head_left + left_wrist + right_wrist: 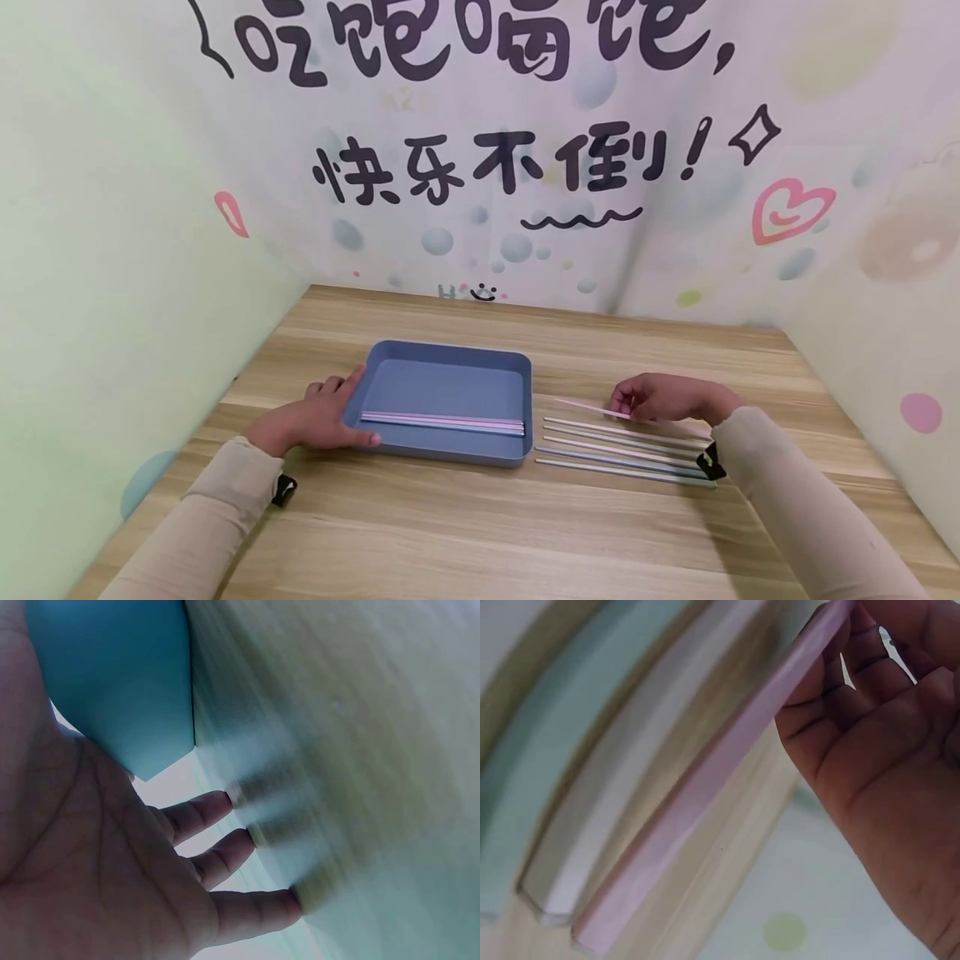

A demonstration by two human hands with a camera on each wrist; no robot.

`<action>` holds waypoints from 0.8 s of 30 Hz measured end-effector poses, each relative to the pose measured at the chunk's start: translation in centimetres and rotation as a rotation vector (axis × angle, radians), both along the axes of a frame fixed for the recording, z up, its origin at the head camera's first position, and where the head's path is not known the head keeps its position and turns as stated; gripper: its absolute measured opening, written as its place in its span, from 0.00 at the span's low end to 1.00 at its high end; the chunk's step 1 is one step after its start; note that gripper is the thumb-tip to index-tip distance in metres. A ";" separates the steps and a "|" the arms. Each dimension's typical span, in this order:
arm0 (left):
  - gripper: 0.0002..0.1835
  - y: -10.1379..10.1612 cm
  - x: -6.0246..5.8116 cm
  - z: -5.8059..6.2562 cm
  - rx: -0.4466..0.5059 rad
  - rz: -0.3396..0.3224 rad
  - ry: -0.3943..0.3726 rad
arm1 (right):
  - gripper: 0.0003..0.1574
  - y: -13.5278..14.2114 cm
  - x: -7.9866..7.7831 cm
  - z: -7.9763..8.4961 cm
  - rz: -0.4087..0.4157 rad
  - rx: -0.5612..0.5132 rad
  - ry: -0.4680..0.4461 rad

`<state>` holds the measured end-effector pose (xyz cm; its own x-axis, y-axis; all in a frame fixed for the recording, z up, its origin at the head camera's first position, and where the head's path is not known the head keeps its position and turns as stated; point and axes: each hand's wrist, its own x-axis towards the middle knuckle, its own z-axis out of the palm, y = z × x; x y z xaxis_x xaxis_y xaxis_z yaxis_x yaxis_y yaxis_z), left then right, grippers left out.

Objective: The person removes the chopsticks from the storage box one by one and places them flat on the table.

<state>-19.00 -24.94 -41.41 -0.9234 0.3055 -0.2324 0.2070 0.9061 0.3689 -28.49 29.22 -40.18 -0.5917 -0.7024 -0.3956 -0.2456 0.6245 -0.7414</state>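
A shallow blue tray (450, 383) lies on the table, with a few thin sticks (442, 423), pink and pale, side by side along its near side. My left hand (326, 414) rests against the tray's left end, thumb along the near rim. In the left wrist view the left hand's fingers (259, 909) stretch out past the tray's corner (120, 682). My right hand (660, 396) pinches a long thin pink stick (705, 780) between thumb and fingertips, over the far side of a row of sticks. The stick slants, its left end pointing away from me.
Several loose white, green and bluish sticks (600, 448) lie in a row right of the tray, under and in front of the right forearm. Wood-grain table (465, 533) extends around them. A printed cloth wall (480, 183) stands behind, with pale walls at both sides.
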 end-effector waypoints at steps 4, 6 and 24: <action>0.67 0.0 0.2 0.1 0.002 0.003 -0.006 | 0.15 -0.1 0.1 -0.3 0.012 0.005 0.019; 0.67 0.0 0.2 0.1 0.006 0.001 -0.006 | 0.15 -0.2 0.2 -0.4 0.011 0.007 0.020; 0.68 0.1 0.1 0.2 0.004 0.009 -0.007 | 0.13 -0.8 0.4 -0.9 0.065 -0.026 0.060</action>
